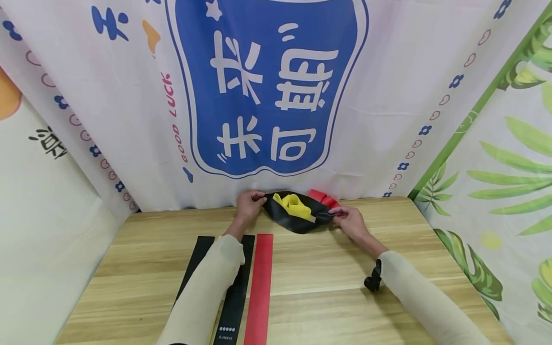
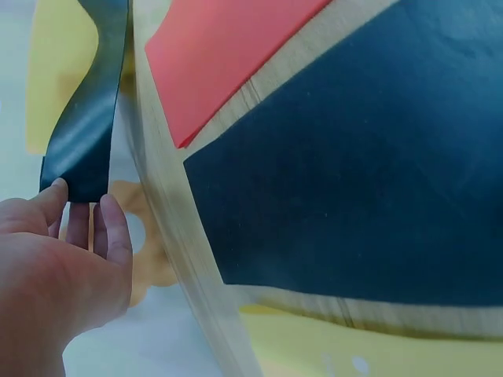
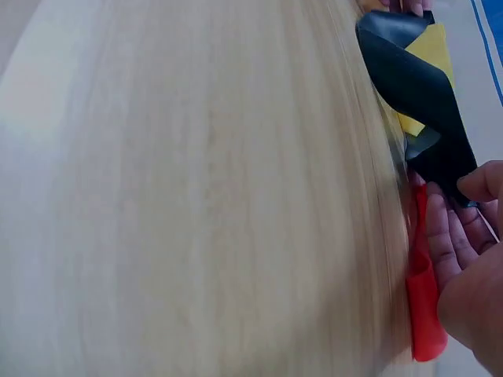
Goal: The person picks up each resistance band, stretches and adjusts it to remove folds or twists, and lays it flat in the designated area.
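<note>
At the far edge of the table, both hands stretch a black resistance band (image 1: 293, 226) between them. My left hand (image 1: 248, 207) pinches one end, with the thumb on top and fingers beneath, as the left wrist view shows. The right hand (image 3: 475, 271) holds the other end between thumb and fingers. Behind the sagging black band sits a curled yellow band (image 1: 295, 206); part of it is hidden. A folded red band (image 1: 321, 196) lies by the right hand, under its fingers in the right wrist view.
Flat on the table (image 1: 327, 297) lie a black band marked X-Heavy (image 1: 235, 297), a red band (image 1: 259, 287) and another black band (image 1: 196, 261), partly covered by the left forearm. A yellow band (image 2: 369, 345) shows beside them. A printed curtain (image 1: 388, 96) hangs behind the table.
</note>
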Demonstrator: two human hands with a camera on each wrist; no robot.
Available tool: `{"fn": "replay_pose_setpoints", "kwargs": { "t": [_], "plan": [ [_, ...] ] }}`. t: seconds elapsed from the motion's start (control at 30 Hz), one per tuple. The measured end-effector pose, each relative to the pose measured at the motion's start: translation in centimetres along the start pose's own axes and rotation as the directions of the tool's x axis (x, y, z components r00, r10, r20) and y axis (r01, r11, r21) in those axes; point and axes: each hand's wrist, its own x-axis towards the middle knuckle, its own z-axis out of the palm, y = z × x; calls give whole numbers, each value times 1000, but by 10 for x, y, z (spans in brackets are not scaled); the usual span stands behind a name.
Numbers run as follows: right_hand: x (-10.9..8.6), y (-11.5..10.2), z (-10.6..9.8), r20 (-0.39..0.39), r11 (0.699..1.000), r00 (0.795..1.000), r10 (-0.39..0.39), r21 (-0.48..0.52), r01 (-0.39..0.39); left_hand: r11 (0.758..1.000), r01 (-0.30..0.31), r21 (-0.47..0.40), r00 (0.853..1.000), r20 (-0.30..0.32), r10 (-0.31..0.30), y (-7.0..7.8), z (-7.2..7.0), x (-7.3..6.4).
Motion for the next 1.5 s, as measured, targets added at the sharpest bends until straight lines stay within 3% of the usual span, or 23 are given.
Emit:
{"fn": "replay_pose_setpoints", "kwargs": {
  "t": [0.17,0.53,0.67,0.8,0.97,1.17,1.33,1.5],
  "plan": [
    [1,1,-10,-26,999,999,46,-17,-46,999,32,17,999,8,-32,0,-6,1],
    [6,4,-27,-27,991,992,127,-49,-128,987,104,-126,993,65,-96,8,-16,3],
    [7,3,-27,-18,992,993,114,-43,-115,970,123,-210,990,99,-104,15,-18,4],
    [7,4,-27,36,998,998,51,-49,-49,949,156,-273,982,143,-121,20,-18,5],
    [5,7,-29,103,999,995,8,46,-13,946,187,-266,976,156,-149,25,-18,5],
    [5,8,-33,109,988,994,18,153,-35,939,226,-260,972,130,-198,25,-19,5],
    [6,8,-35,93,978,995,47,197,-65,934,208,-289,974,145,-172,26,-20,5],
    [7,10,-36,141,973,990,18,225,-50,935,184,-303,976,167,-138,30,-19,6]
  ]
}}
